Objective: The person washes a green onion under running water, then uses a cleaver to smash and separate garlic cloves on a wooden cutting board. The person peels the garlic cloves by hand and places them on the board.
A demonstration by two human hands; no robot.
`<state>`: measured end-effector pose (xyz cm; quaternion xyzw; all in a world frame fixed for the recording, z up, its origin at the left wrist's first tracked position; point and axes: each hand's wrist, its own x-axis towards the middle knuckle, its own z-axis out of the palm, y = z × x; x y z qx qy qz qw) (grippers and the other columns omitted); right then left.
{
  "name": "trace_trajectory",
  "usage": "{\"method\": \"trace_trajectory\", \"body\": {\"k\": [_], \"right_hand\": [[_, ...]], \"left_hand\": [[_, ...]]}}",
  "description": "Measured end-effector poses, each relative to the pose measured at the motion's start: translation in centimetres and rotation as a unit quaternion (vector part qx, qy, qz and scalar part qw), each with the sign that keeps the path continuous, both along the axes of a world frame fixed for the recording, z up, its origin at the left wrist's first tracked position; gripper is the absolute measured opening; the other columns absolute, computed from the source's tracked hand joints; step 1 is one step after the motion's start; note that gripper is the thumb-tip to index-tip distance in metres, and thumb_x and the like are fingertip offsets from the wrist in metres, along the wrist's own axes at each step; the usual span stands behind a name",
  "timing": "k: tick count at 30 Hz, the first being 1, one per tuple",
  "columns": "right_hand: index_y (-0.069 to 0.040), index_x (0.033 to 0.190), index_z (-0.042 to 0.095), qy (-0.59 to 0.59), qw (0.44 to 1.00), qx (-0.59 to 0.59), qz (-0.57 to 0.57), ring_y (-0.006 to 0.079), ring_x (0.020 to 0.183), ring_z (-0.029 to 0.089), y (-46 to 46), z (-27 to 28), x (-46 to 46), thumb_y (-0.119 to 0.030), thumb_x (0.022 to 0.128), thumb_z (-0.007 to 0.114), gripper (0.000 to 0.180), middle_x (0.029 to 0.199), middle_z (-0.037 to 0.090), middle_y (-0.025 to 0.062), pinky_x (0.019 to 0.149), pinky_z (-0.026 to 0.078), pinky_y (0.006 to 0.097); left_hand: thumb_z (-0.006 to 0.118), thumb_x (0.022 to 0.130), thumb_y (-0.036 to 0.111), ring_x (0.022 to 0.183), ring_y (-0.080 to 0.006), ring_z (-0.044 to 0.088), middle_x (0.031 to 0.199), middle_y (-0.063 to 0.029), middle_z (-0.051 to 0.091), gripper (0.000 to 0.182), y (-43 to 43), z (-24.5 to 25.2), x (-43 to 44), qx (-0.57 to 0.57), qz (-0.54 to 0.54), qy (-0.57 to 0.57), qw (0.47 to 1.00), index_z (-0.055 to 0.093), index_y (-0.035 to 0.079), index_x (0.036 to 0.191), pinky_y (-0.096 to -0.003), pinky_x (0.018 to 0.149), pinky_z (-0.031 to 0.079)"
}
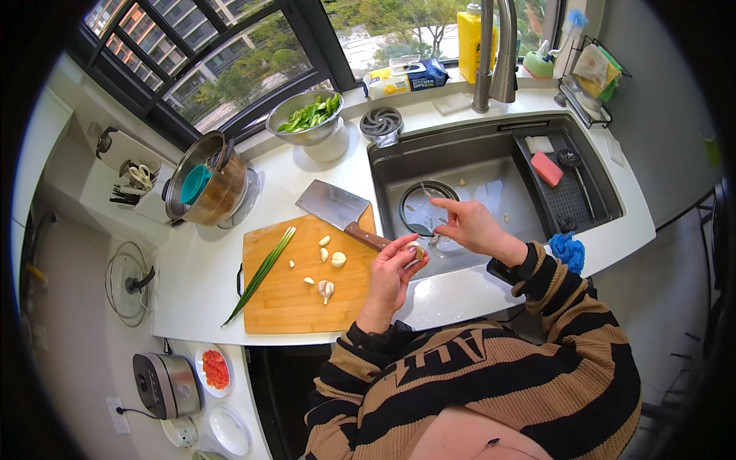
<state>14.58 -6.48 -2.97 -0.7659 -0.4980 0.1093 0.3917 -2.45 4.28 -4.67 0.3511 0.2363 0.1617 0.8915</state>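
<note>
My left hand [397, 264] pinches a garlic clove [415, 249], partly hidden by the fingers, at the sink's near left edge. Over the basin of the dark sink [489, 172], my right hand [474, 227] has its thumb and forefinger apart, with nothing plainly between them. Bits of skin lie around the drain [428, 207] below. On the bamboo cutting board [276, 313] are several peeled garlic cloves [338, 260], a partial garlic bulb [326, 289] and a bundle of green onions [261, 275]. A cleaver [333, 204] lies across the board's far right corner, its handle pointing towards my left hand.
A metal bowl of cut green peppers [310, 115] stands on a white container by the window. Left of it is a steel pot [215, 190]. The faucet [489, 69] rises behind the sink. A rice cooker [167, 385] and a plate of chopped red food [215, 370] sit lower left.
</note>
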Motion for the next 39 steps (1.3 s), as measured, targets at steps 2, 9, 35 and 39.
{"method": "trace_trajectory", "body": {"k": [2,9,35,39], "right_hand": [[-0.004,0.081,0.067,0.085,0.995,0.016,0.047,0.0192,0.05,0.054,-0.2,0.9,-0.7,-0.019,0.074,0.067,0.016,0.056,0.057,0.0097,0.05,0.043,0.0307],[-0.001,0.079,0.065,0.109,0.987,0.019,0.115,0.0181,0.049,0.053,-0.1,1.7,-2.0,-0.013,0.075,0.063,0.012,0.058,0.058,0.0108,0.049,0.042,0.0291],[-0.001,0.086,0.062,0.152,0.975,0.012,0.163,0.0115,0.049,0.046,-0.4,2.4,-1.8,-0.011,0.079,0.06,0.012,0.055,0.051,0.0052,0.048,0.039,0.026],[-0.001,0.084,0.061,0.152,0.975,0.01,0.165,0.0135,0.049,0.049,-0.3,2.0,-2.0,-0.011,0.08,0.06,0.012,0.057,0.053,0.0065,0.048,0.04,0.027]], "left_hand": [[0.05,0.086,0.001,0.08,-0.0157,0.061,0.094,-0.0101,0.061,0.025,-0.4,0.3,0.4,-0.025,-0.009,-0.012,1.0,0.056,-0.001,0.11,-0.0252,0.071,0.05],[0.054,0.083,-0.002,0.08,-0.0189,0.062,0.093,-0.0124,0.061,0.032,-0.5,-0.1,0.8,0.053,0.01,0.004,0.999,0.046,0.001,0.113,-0.0241,0.067,0.051],[0.053,0.089,0.01,0.077,-0.0117,0.056,0.095,-0.0117,0.062,0.029,1.0,-0.2,-0.9,-0.04,-0.14,-0.057,0.988,0.052,-0.005,0.114,-0.0212,0.071,0.047],[0.052,0.09,0.01,0.078,-0.0118,0.057,0.096,-0.0113,0.062,0.026,1.0,-0.2,-0.9,-0.045,-0.147,-0.049,0.987,0.053,-0.005,0.111,-0.0217,0.072,0.048]]}}
